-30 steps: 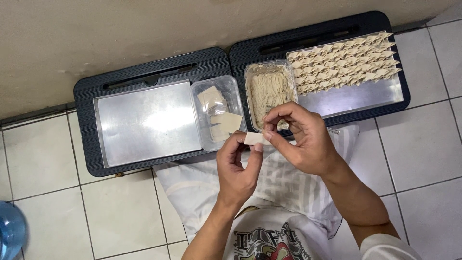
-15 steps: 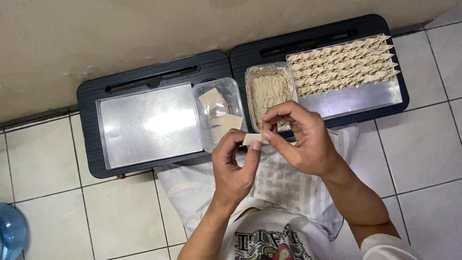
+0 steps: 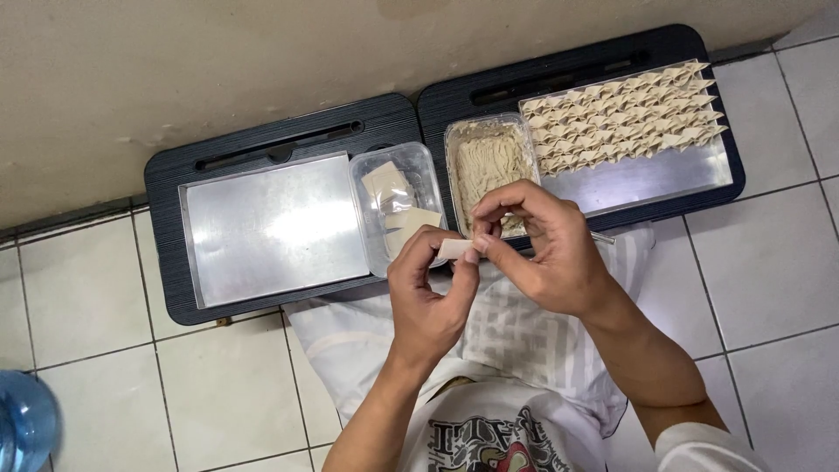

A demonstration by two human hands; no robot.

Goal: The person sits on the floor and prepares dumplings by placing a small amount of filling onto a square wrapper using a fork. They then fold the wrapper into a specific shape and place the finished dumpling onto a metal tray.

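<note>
My left hand [image 3: 428,293] and my right hand [image 3: 546,249] meet over my lap, both pinching a small pale dumpling wrapper [image 3: 454,248] between fingertips. Just beyond them stands a clear container of beige filling [image 3: 485,157]. To its left, a clear tub [image 3: 398,205] holds a few square wrappers. On the right metal tray [image 3: 647,179], several folded dumplings [image 3: 625,118] lie in neat rows. The left metal tray [image 3: 271,227] is bare.
Both trays rest on two black low tables [image 3: 262,135] against a beige wall. A white checked cloth [image 3: 516,341] covers my lap on the tiled floor. A blue water bottle [image 3: 22,419] shows at the bottom left corner.
Both hands stay together on the wrapper; the fingers have shifted slightly along its edge. Nothing else has moved.
</note>
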